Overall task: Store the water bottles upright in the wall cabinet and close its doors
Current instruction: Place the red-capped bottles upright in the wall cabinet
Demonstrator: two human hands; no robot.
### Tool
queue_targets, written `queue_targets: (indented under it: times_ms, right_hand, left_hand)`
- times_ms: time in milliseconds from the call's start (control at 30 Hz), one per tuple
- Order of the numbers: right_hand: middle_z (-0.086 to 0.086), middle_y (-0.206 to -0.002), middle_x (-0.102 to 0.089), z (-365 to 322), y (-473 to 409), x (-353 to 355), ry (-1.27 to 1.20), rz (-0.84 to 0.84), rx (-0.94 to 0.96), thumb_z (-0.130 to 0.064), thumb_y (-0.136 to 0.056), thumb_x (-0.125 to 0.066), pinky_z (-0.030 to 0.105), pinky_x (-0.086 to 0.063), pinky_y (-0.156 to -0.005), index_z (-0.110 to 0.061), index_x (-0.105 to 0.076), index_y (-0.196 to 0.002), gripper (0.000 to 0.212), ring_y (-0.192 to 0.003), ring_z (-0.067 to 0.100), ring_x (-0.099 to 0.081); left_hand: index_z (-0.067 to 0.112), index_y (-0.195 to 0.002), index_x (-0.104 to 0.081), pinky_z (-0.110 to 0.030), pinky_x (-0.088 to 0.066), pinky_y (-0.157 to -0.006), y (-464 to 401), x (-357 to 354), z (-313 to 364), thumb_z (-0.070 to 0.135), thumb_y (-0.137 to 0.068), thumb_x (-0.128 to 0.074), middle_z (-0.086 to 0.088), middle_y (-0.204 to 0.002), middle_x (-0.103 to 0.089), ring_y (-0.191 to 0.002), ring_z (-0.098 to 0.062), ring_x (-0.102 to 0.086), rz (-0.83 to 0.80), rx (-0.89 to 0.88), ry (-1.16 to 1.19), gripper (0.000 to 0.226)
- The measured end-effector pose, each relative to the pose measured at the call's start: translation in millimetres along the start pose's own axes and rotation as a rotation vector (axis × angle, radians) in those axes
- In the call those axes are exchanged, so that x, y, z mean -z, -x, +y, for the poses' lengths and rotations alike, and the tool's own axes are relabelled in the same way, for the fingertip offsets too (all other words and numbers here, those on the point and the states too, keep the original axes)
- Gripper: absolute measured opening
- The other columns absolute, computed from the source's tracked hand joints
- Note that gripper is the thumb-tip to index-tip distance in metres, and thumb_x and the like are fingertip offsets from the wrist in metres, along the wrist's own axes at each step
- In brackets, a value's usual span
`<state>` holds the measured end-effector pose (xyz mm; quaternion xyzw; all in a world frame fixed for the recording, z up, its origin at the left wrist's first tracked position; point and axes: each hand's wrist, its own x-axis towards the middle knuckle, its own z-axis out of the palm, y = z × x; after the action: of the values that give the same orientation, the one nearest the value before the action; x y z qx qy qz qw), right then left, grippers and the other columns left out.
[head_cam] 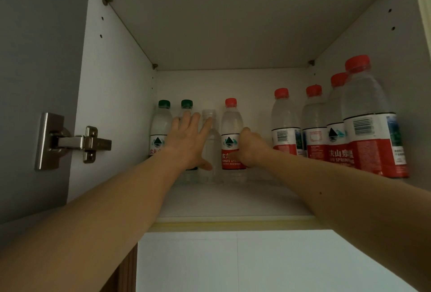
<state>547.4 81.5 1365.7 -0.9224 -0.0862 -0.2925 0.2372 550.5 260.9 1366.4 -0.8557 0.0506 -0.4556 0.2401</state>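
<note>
Our left hand (pixel 190 138) lies flat-fingered against the clear bottle (pixel 210 149); our right hand (pixel 248 149) grips the red-capped bottle (pixel 231 137) on the shelf (pixel 233 200). We should nudge both rearward gently, keeping them upright.

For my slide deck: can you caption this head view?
Left hand spread against bottles, right hand gripping a red-capped bottle on the open cabinet's shelf.

Clear glossy plastic bottles (pixel 285 123), matt white cabinet (pixel 121 95), shiny brushed-metal hinge (pixel 77 142).
</note>
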Motion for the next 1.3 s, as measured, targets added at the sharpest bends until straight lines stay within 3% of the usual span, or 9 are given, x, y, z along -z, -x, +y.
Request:
queue_targets:
  times_ms: [300, 433, 600, 700, 800, 900, 1033, 1167, 1300]
  right_hand:
    - [0.022, -0.136, -0.050, -4.2, 9.7, -4.8, 0.080, 0.011, 0.020, -0.018, -0.095, -0.069, 0.040, -0.057, -0.089, 0.005, -0.028, -0.142, 0.067, -0.117, 0.036, -0.059]
    - [0.018, -0.131, -0.055, -7.9, 17.4, 2.9, 0.068, 0.011, 0.030, -0.025, -0.096, -0.068, 0.036, -0.053, -0.079, 0.003, -0.026, -0.146, 0.071, -0.111, 0.031, -0.061]
    - [0.010, -0.112, -0.062, -17.1, 47.8, 43.8, 0.070, 0.170, 0.149, -0.025, -0.099, -0.059, 0.036, -0.053, -0.072, -0.007, -0.047, -0.129, 0.036, -0.090, 0.024, -0.060]
    - [0.011, -0.122, -0.061, -15.1, 81.8, 75.8, 0.149, 0.352, 0.284, -0.019, -0.097, -0.056, 0.035, -0.048, -0.075, -0.009, -0.052, -0.131, 0.035, -0.103, 0.029, -0.062]
    - [0.005, -0.127, -0.057, -2.9, 121.5, 107.5, 0.179, 0.577, 0.400, -0.020, -0.095, -0.055, 0.033, -0.043, -0.077, -0.013, -0.055, -0.130, 0.035, -0.112, 0.024, -0.055]
    - [0.004, -0.128, -0.049, 19.3, 157.3, 132.1, 0.221, 0.720, 0.427, -0.021, -0.092, -0.059, 0.035, -0.048, -0.083, -0.014, -0.055, -0.127, 0.035, -0.116, 0.022, -0.044]
    - [0.008, -0.147, -0.031, 54.3, 188.9, 134.8, 0.264, 0.742, 0.301, -0.024, -0.085, -0.068, 0.045, -0.045, -0.104, -0.019, -0.042, -0.143, 0.064, -0.133, 0.031, -0.031]
    - [0.005, -0.157, -0.015, 83.7, 200.4, 116.9, 0.170, 0.686, 0.177, -0.029, -0.089, -0.068, 0.048, -0.047, -0.106, -0.024, -0.020, -0.154, 0.081, -0.139, 0.032, -0.027]
    - [0.000, -0.154, -0.021, 100.0, 201.9, 93.3, 0.000, 0.682, 0.101, -0.033, -0.096, -0.060, 0.047, -0.052, -0.102, -0.025, -0.014, -0.156, 0.076, -0.136, 0.023, -0.038]
  left_hand:
    - [0.023, -0.161, 0.001, -0.053, -0.023, -0.118, 9.9, 8.7, -5.3, 0.076, -0.074, -0.067, -0.018, -0.160, -0.012, -0.147, -0.040, -0.012, -0.074, 0.018, 0.082, 0.122]
    - [0.025, -0.159, -0.017, -0.052, -0.025, -0.116, 17.4, 13.1, -9.1, 0.070, -0.078, -0.068, -0.015, -0.159, -0.015, -0.145, -0.037, -0.017, -0.075, -0.001, 0.188, 0.106]
    - [0.019, -0.152, -0.037, -0.052, -0.034, -0.113, 25.5, 29.5, -15.1, 0.054, -0.086, -0.072, -0.014, -0.156, -0.028, -0.142, -0.033, -0.026, 0.047, 0.132, 0.583, 0.082]
    - [0.016, -0.152, -0.038, -0.047, -0.038, -0.111, 28.5, 45.9, -11.3, 0.053, -0.091, -0.066, -0.011, -0.153, -0.031, -0.140, -0.031, -0.031, 0.117, 0.257, 0.840, 0.077]
    - [0.016, -0.149, -0.041, -0.042, -0.039, -0.110, 28.2, 68.7, -1.5, 0.050, -0.093, -0.064, -0.010, -0.152, -0.032, -0.140, -0.028, -0.034, 0.175, 0.256, 1.011, 0.070]
    - [0.019, -0.149, -0.042, -0.040, -0.040, -0.109, 24.7, 93.5, 15.2, 0.054, -0.092, -0.063, -0.007, -0.151, -0.036, -0.137, -0.024, -0.039, 0.211, 0.202, 1.082, 0.070]
    - [0.021, -0.151, -0.038, -0.043, -0.043, -0.110, 15.4, 118.1, 45.7, 0.053, -0.088, -0.069, -0.006, -0.150, -0.037, -0.133, -0.023, -0.045, 0.179, 0.111, 1.172, 0.077]
    - [0.028, -0.154, -0.030, -0.049, -0.046, -0.108, 3.6, 129.7, 73.7, 0.053, -0.083, -0.075, -0.008, -0.153, -0.036, -0.133, -0.027, -0.048, 0.093, 0.076, 1.257, 0.088]
    - [0.034, -0.159, -0.014, -0.043, -0.044, -0.107, -12.1, 127.2, 94.4, 0.045, -0.082, -0.080, -0.012, -0.159, -0.031, -0.135, -0.032, -0.047, 0.013, 0.069, 1.341, 0.102]
